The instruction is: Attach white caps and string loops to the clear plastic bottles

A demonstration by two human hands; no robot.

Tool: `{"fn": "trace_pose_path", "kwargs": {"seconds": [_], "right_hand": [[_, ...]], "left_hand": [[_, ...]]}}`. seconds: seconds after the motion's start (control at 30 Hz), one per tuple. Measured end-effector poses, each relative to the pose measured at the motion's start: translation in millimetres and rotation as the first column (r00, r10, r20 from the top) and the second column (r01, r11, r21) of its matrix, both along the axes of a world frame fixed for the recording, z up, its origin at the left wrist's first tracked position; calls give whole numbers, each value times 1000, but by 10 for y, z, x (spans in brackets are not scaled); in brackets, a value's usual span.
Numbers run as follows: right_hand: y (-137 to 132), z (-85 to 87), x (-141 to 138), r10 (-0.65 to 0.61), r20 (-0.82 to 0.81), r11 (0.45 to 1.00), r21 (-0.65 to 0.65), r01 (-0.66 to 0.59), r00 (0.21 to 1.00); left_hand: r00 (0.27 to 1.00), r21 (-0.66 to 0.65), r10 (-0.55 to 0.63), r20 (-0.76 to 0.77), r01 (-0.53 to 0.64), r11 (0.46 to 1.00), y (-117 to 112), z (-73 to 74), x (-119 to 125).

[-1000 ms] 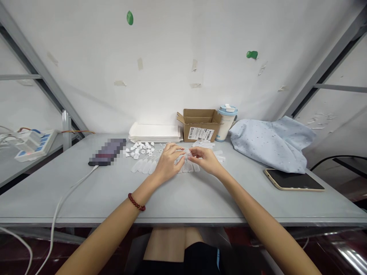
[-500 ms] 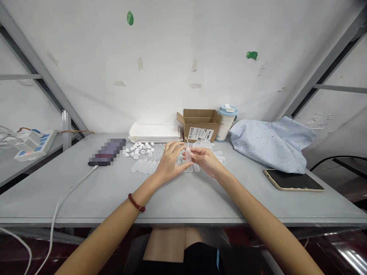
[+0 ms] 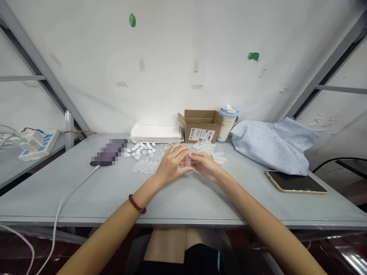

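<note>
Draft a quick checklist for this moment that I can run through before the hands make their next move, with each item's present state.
1. Right hand has hold of the translucent piece: ok, it is in the fingers.
2. Left hand is close to that piece: ok; whether it grips it, cannot tell.
3. Top end of the piece is in plain sight: not ok, fingers cover it.
4. White caps are on the table: ok, loosely scattered beyond the left hand.
5. Cardboard box is open at the top: ok.
6. Lidded cup stands upright, apart from the hands: ok.
</note>
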State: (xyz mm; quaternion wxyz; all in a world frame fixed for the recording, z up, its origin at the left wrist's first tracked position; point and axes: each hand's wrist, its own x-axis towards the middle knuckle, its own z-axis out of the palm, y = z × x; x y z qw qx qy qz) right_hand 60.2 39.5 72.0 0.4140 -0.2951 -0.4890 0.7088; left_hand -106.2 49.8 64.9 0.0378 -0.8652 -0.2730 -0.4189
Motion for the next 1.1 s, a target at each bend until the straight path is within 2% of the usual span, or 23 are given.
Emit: {"fn": "trace_pose_path", "kwargs": {"seconds": [0.13, 0.3, 0.43, 0.57, 0.67, 0.73, 0.83, 0.97, 1.1], "right_hand": [[-45, -12, -45, 63, -24, 998, 3, -63, 998], [-205, -32, -252, 190, 30, 982, -14, -190, 981], [-306, -104, -541, 307, 82, 951, 4, -308, 948], [-362, -176, -900, 366, 192, 929, -9, -371, 911], [-383, -186, -1144, 299, 364, 939, 49, -339, 882], [-380, -177, -1261, 220, 487, 936, 138, -324, 845], [-354, -161, -1372, 68, 621, 896, 307, -322, 781], [-320, -159, -1456, -58, 682, 841, 427, -332, 729], [-316, -166, -1507, -77, 697, 825, 446, -347, 713]], "left_hand": [[995, -100, -48, -92, 39, 994, -110, 98, -105], [993, -285, -34, -115, 0, 959, -412, 175, -434], [989, -385, 14, -149, -71, 920, -655, 152, -773], [982, -439, 94, -163, -157, 884, -801, 70, -1113], [973, -477, 155, -173, -220, 851, -846, 24, -1325], [964, -502, 184, -191, -257, 826, -847, 6, -1435], [951, -536, 213, -225, -303, 788, -818, -20, -1564], [946, -562, 219, -238, -318, 764, -759, -50, -1701], [943, -598, 198, -265, -323, 734, -715, -25, -1797]]}}
